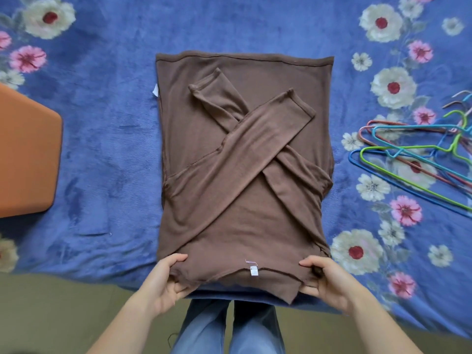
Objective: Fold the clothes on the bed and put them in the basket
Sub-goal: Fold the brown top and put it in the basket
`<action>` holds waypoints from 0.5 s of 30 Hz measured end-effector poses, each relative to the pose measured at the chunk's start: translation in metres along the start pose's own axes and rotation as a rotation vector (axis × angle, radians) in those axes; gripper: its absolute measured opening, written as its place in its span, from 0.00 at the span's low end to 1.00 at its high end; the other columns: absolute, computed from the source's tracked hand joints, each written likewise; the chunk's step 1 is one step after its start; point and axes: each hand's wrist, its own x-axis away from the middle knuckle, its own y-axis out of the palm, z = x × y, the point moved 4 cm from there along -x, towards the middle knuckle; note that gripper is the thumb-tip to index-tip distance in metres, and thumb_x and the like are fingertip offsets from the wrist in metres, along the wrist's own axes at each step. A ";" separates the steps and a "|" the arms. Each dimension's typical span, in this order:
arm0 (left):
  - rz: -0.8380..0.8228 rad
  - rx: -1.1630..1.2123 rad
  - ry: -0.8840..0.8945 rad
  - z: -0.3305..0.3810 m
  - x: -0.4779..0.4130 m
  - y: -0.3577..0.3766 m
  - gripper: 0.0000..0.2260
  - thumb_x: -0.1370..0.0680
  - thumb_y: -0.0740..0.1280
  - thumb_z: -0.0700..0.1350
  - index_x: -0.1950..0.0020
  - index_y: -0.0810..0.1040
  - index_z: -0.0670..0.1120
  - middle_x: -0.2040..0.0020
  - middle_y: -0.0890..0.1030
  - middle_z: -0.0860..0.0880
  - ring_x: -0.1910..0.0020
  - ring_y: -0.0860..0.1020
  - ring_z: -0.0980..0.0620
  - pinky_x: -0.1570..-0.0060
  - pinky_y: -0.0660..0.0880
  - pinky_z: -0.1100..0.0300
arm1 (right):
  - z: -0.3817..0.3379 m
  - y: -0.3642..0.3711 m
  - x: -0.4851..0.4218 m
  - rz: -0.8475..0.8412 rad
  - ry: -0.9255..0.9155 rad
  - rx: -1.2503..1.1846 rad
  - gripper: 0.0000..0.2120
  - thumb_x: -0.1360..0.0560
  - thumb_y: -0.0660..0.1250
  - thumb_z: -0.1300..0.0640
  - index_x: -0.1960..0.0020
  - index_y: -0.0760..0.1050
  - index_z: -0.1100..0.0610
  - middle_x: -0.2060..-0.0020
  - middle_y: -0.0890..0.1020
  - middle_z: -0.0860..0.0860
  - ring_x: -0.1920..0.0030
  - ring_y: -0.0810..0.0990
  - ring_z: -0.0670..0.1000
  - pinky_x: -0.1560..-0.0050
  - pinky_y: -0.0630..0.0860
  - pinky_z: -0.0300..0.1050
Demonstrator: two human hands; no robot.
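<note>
The top (237,226) lies flat on the bed (102,129), sleeves (258,141) already crossed over it; folding it up and basketing it seem still to do; left hand (166,279) and right hand (329,279) each pinch its near edge.

Wire hangers (408,148): overlapping heap in green, blue, teal and pink-red, on the floral blue blanket (107,123), 3 o'clock. Floor (63,310): olive, 7 o'clock. Jeans (204,328): blue, 6 o'clock.
</note>
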 end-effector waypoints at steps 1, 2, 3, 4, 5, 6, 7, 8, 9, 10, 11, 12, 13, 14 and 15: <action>-0.021 0.006 0.012 0.014 0.005 0.004 0.10 0.25 0.67 0.40 0.44 0.77 0.40 0.60 0.84 0.41 0.69 0.83 0.44 0.66 0.82 0.51 | -0.014 0.002 0.006 0.002 -0.013 -0.018 0.04 0.28 0.64 0.66 0.58 0.74 0.59 0.69 0.78 0.55 0.75 0.78 0.52 0.68 0.82 0.45; -0.050 0.012 0.032 0.031 0.011 0.011 0.08 0.25 0.66 0.40 0.47 0.77 0.40 0.62 0.84 0.42 0.69 0.83 0.45 0.69 0.81 0.52 | -0.032 0.005 0.012 -0.007 -0.029 -0.046 0.05 0.27 0.63 0.66 0.61 0.73 0.59 0.73 0.76 0.54 0.79 0.76 0.51 0.76 0.78 0.41; -0.082 0.012 0.062 0.050 0.019 0.018 0.04 0.24 0.65 0.40 0.52 0.76 0.41 0.65 0.83 0.43 0.70 0.83 0.46 0.70 0.81 0.53 | -0.051 0.009 0.017 -0.025 -0.053 -0.090 0.04 0.28 0.64 0.66 0.62 0.73 0.60 0.75 0.76 0.54 0.81 0.75 0.50 0.80 0.75 0.39; -0.115 0.016 0.100 0.073 0.026 0.029 0.04 0.23 0.64 0.41 0.57 0.75 0.42 0.68 0.81 0.44 0.72 0.82 0.47 0.71 0.81 0.54 | -0.075 0.019 0.024 -0.061 -0.082 -0.132 0.03 0.32 0.68 0.65 0.62 0.74 0.61 0.76 0.77 0.54 0.82 0.75 0.49 0.81 0.74 0.38; -0.135 0.031 0.138 0.096 0.034 0.042 0.07 0.22 0.63 0.41 0.60 0.74 0.43 0.71 0.80 0.45 0.73 0.82 0.49 0.71 0.81 0.54 | -0.099 0.028 0.028 -0.098 -0.128 -0.160 0.09 0.39 0.75 0.63 0.63 0.77 0.62 0.75 0.79 0.54 0.81 0.77 0.49 0.81 0.74 0.37; -0.158 0.060 0.175 0.119 0.042 0.055 0.09 0.22 0.62 0.42 0.62 0.73 0.44 0.73 0.80 0.46 0.75 0.81 0.50 0.72 0.81 0.55 | -0.124 0.040 0.033 -0.136 -0.171 -0.188 0.15 0.50 0.79 0.63 0.65 0.79 0.62 0.74 0.80 0.54 0.79 0.78 0.49 0.80 0.75 0.37; -0.193 0.102 0.219 0.144 0.051 0.070 0.10 0.22 0.63 0.42 0.63 0.74 0.45 0.74 0.79 0.48 0.75 0.81 0.51 0.72 0.81 0.55 | -0.150 0.048 0.035 -0.158 -0.237 -0.240 0.18 0.57 0.80 0.64 0.69 0.80 0.62 0.74 0.81 0.54 0.78 0.80 0.49 0.79 0.76 0.37; -0.244 0.148 0.277 0.168 0.060 0.085 0.08 0.24 0.67 0.42 0.64 0.75 0.45 0.74 0.80 0.49 0.74 0.82 0.52 0.71 0.81 0.55 | -0.176 0.057 0.038 -0.178 -0.311 -0.311 0.18 0.60 0.78 0.66 0.71 0.79 0.62 0.73 0.81 0.54 0.75 0.82 0.49 0.77 0.77 0.37; -0.314 0.207 0.346 0.193 0.067 0.102 0.05 0.30 0.72 0.41 0.65 0.78 0.46 0.71 0.81 0.49 0.70 0.83 0.52 0.69 0.81 0.56 | -0.204 0.065 0.039 -0.200 -0.400 -0.400 0.17 0.60 0.77 0.66 0.71 0.79 0.62 0.71 0.82 0.55 0.71 0.84 0.51 0.75 0.78 0.39; -0.386 0.273 0.416 0.214 0.073 0.115 0.04 0.36 0.75 0.41 0.66 0.81 0.45 0.67 0.83 0.49 0.64 0.85 0.51 0.66 0.82 0.55 | -0.225 0.074 0.041 -0.235 -0.468 -0.492 0.16 0.56 0.77 0.67 0.69 0.78 0.63 0.67 0.84 0.57 0.66 0.86 0.54 0.71 0.81 0.41; -0.454 0.326 0.476 0.233 0.077 0.129 0.05 0.37 0.74 0.43 0.64 0.83 0.44 0.60 0.85 0.48 0.58 0.85 0.50 0.60 0.82 0.55 | -0.246 0.081 0.040 -0.254 -0.529 -0.569 0.12 0.46 0.76 0.65 0.65 0.78 0.63 0.61 0.85 0.59 0.60 0.86 0.57 0.65 0.83 0.45; -0.498 0.357 0.519 0.249 0.080 0.139 0.07 0.33 0.71 0.45 0.58 0.84 0.44 0.53 0.86 0.46 0.51 0.85 0.49 0.53 0.81 0.54 | -0.262 0.089 0.040 -0.275 -0.570 -0.613 0.09 0.36 0.73 0.62 0.58 0.78 0.64 0.56 0.85 0.60 0.54 0.86 0.59 0.59 0.84 0.48; -0.500 0.353 0.544 0.259 0.078 0.147 0.10 0.27 0.68 0.47 0.50 0.83 0.43 0.48 0.85 0.45 0.47 0.83 0.49 0.47 0.79 0.54 | -0.272 0.093 0.036 -0.253 -0.595 -0.596 0.10 0.28 0.68 0.58 0.51 0.76 0.65 0.52 0.84 0.61 0.52 0.85 0.58 0.55 0.83 0.49; -0.474 0.303 0.561 0.265 0.073 0.154 0.12 0.23 0.64 0.49 0.46 0.80 0.45 0.45 0.83 0.45 0.45 0.83 0.49 0.44 0.78 0.55 | -0.277 0.098 0.030 -0.207 -0.601 -0.526 0.12 0.24 0.65 0.56 0.47 0.74 0.64 0.50 0.83 0.60 0.53 0.86 0.56 0.53 0.83 0.47; -0.415 0.197 0.586 0.268 0.064 0.162 0.11 0.21 0.62 0.50 0.45 0.78 0.47 0.44 0.83 0.46 0.46 0.83 0.50 0.44 0.77 0.56 | -0.281 0.102 0.023 -0.117 -0.615 -0.389 0.10 0.22 0.63 0.55 0.47 0.73 0.62 0.52 0.83 0.58 0.57 0.86 0.53 0.55 0.82 0.44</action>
